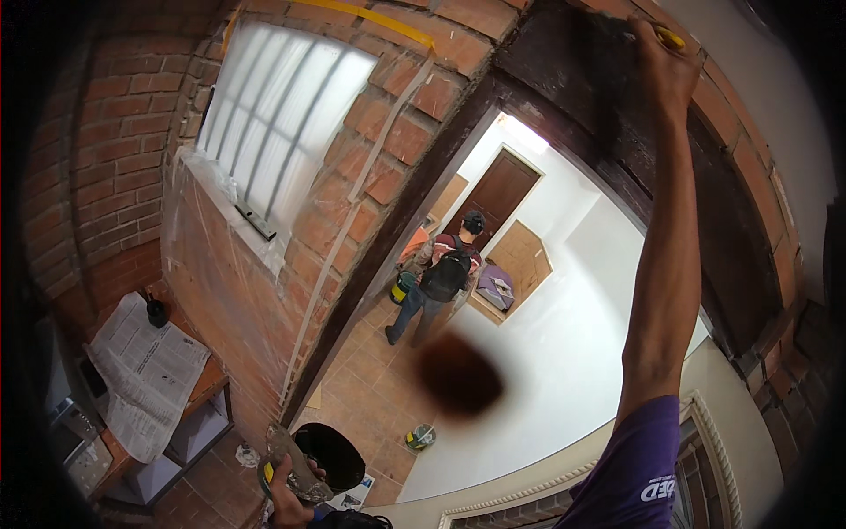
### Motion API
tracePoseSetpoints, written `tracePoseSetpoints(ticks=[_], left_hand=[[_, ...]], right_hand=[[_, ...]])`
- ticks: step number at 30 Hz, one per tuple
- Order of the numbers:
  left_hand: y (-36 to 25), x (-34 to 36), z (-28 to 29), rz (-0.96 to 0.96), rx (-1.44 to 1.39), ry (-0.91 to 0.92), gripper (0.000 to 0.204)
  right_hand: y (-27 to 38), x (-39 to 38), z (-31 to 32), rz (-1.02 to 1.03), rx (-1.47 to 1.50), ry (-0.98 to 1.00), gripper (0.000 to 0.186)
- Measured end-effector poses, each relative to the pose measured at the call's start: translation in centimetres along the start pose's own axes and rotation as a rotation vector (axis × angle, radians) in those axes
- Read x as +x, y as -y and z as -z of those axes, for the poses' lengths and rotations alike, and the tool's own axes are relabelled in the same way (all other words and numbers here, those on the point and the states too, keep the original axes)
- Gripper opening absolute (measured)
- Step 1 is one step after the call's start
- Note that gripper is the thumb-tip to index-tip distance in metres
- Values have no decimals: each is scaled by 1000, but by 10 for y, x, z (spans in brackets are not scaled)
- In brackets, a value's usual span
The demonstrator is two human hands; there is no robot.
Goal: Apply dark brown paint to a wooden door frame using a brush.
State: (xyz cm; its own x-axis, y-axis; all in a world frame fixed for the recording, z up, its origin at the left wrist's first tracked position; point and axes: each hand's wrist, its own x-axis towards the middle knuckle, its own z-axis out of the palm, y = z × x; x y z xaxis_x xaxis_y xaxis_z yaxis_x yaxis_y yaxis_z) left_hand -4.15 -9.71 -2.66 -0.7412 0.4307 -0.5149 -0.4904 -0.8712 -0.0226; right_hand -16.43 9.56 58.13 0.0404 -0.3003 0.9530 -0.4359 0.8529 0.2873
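Note:
My right hand [670, 70] is raised high at the upper right, its fingers closed round a yellow-handled tool [671, 39]. The tool's working end lies against a dark brown panel [564, 62] above the doorway and is too dark to make out. Low in the view, my left hand [289, 498] is closed on a smeared, grey-brown flat tool with a yellow edge [304, 472]. Right beside that hand is a black, round, open-topped container [333, 450]. Whether the left hand also bears the container cannot be told.
Through the dark-framed doorway [388, 220], a person [441, 273] stands turned away near a purple bag [495, 286]. A small bucket [420, 436] sits on the tiled floor. Left are a plastic-covered window [282, 115] and a newspaper-covered table [145, 379]. A brown blur hides the view's middle.

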Motion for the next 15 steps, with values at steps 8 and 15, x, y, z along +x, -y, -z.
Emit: tracePoseSetpoints(ticks=[8,15], left_hand=[[-1,3,2,13,0,-44,36],[-3,10,7,-98,132,1,35]], right_hand=[[30,-5,-13,-179,103,17,24],[24,21,47,-84,33,-44,24]])
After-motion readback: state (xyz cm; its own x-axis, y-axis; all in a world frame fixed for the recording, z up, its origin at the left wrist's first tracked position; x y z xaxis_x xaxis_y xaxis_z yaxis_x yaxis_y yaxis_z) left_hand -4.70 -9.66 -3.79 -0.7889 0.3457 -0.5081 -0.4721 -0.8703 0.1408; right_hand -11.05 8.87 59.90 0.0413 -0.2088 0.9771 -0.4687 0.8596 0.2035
